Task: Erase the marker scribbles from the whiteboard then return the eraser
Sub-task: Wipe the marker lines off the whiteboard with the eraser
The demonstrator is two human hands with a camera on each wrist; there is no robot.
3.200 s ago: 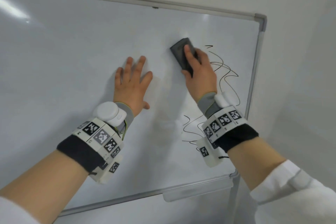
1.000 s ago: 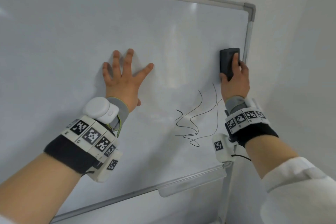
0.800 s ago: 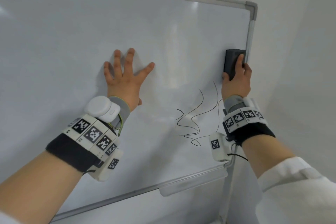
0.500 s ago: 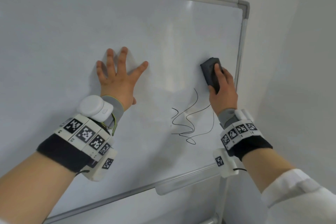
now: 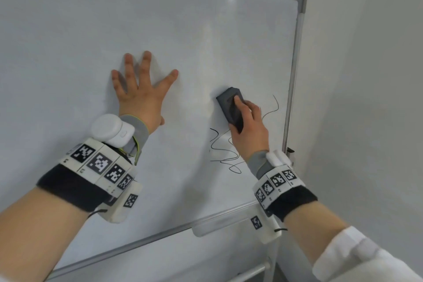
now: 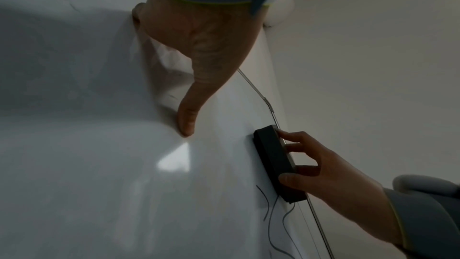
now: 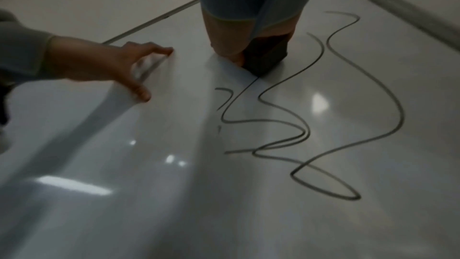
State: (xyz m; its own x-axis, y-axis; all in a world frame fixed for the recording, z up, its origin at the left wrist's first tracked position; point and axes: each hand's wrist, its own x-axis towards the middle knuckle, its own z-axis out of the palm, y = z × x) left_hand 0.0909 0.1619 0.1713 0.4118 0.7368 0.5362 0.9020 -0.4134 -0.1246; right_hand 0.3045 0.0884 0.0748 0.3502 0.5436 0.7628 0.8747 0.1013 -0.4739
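Right now our right hand (image 5: 248, 131) has the dark grey eraser (image 5: 230, 106) clamped between the thumb on one long side and the fingers on the other, index finger lying along its back, and its felt face is pressed flat to the whiteboard (image 5: 206, 36) just above the black marker scribbles (image 7: 293, 131), tilted so its top leans toward eleven o'clock. Our left hand (image 5: 140, 91) holds nothing; it is spread flat on the board at about nine o'clock from the eraser, well apart from it, fingers straight, bracing. What could go wrong, we judge, is mostly a matter of coverage: the scribbles loop from the eraser's lower end down toward six o'clock and out toward three, with one thin tail rising near the right frame (image 5: 290, 89), so a narrow or tilted stroke could leave streaks, and the strand by the frame is easy to miss or to reach only by knocking the eraser against the metal edge. Pressing with one corner alone might smear ink instead of lifting it. The grip is a side pinch, so a hard push across the slick surface could twist the eraser out of it. The board appears to stand on a frame, so uneven pressure might rock it, which the left hand guards against. Around us, the board is glossy white with ceiling-light glare, edged in grey metal, a tray (image 5: 219, 224) runs along its bottom edge at six o'clock, and plain pale walls (image 5: 366, 75) lie behind.
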